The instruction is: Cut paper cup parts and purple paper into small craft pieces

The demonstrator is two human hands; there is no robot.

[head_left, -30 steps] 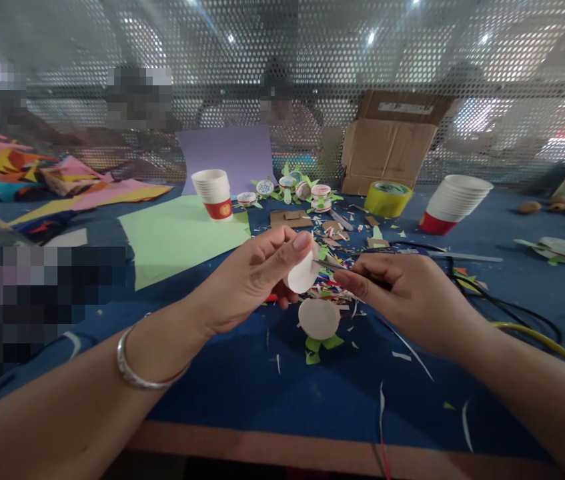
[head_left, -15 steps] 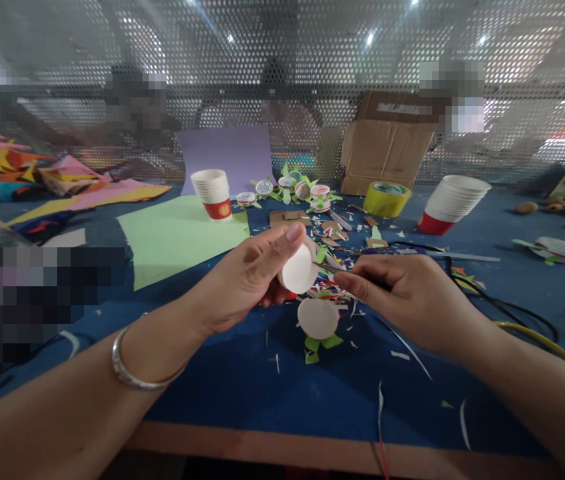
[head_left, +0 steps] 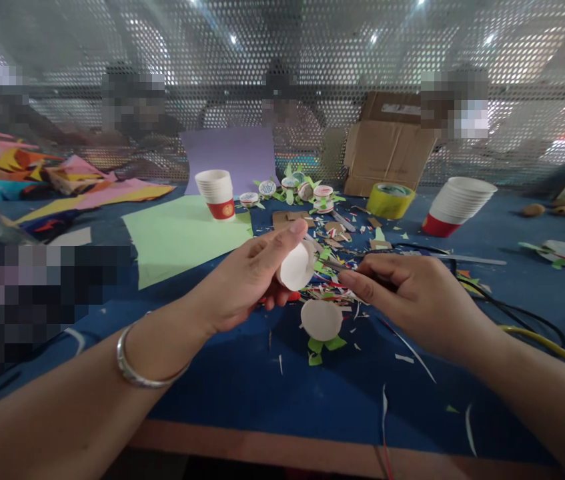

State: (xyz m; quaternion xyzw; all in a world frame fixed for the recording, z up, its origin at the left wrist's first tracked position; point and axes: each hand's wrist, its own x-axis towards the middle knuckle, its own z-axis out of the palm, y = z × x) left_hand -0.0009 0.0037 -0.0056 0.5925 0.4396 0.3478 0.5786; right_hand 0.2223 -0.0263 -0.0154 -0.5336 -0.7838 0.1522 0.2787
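Observation:
My left hand [head_left: 257, 277] is closed around a small round white paper cup bottom [head_left: 297, 267], its hollow side facing me. In my right hand [head_left: 397, 287] is a thin metal-bladed cutting tool [head_left: 331, 264], its handle hidden by the fingers; I cannot tell if it is a knife or scissors. The blade tip is close to the cup piece's right rim; whether they touch is unclear. Just below the hands lies a white disc with green paper pieces [head_left: 321, 320] on the blue table. Paper scraps [head_left: 335, 288] are strewn behind and under the hands.
Stacked paper cups [head_left: 215, 193] stand on green paper [head_left: 177, 233], and another stack [head_left: 457, 207] leans at right. Several paper turtles [head_left: 289, 187] lie at the back near yellow tape [head_left: 391, 201] and a cardboard box [head_left: 389, 153]. Cables [head_left: 527, 317] run at right. People sit beyond the mesh.
The blade has shifted slightly right, away from the cup piece, and shows more. The cup piece is turned a little in my left hand. The whole view has drifted slightly.

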